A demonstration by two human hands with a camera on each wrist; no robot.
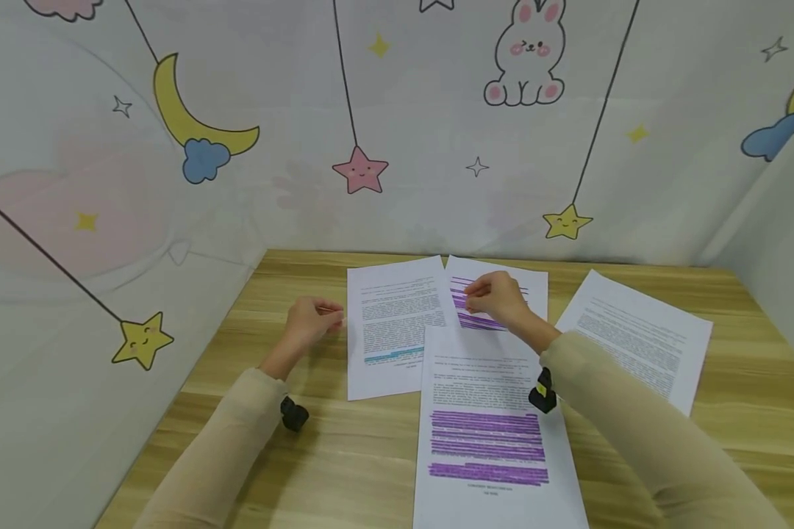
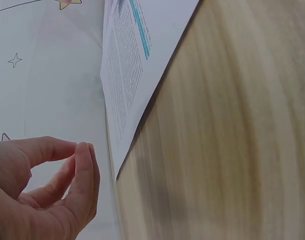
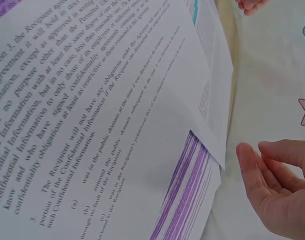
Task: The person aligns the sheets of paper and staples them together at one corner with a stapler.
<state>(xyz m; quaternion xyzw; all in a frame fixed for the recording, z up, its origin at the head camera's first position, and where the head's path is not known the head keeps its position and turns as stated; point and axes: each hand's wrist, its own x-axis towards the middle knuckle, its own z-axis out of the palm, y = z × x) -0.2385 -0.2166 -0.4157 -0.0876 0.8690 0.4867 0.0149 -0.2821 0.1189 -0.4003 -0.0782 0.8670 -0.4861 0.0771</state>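
Note:
My left hand [image 1: 311, 323] hovers just left of a printed sheet with blue highlighting [image 1: 397, 301]. In the left wrist view its fingers are loosely bent, thumb tip at the fingertips, with nothing between them. Over a purple-marked sheet [image 1: 532, 283] at the back hangs my right hand [image 1: 496, 297], fingers loosely bent and empty. A small gap shows between its thumb and forefinger in the right wrist view. Nearest me lies a long printed page with purple blocks [image 1: 483, 393], overlapping both sheets behind it. Its text reads large in the right wrist view.
Another printed sheet [image 1: 635, 330] lies angled at the right, partly behind the right sleeve [image 1: 635, 419]. All the paper is on a wood-grain table [image 1: 344, 470]. A white curtain [image 1: 423, 213] with cartoon stars and a rabbit borders the table's back edge. Each wrist carries a small black camera [image 1: 294, 415].

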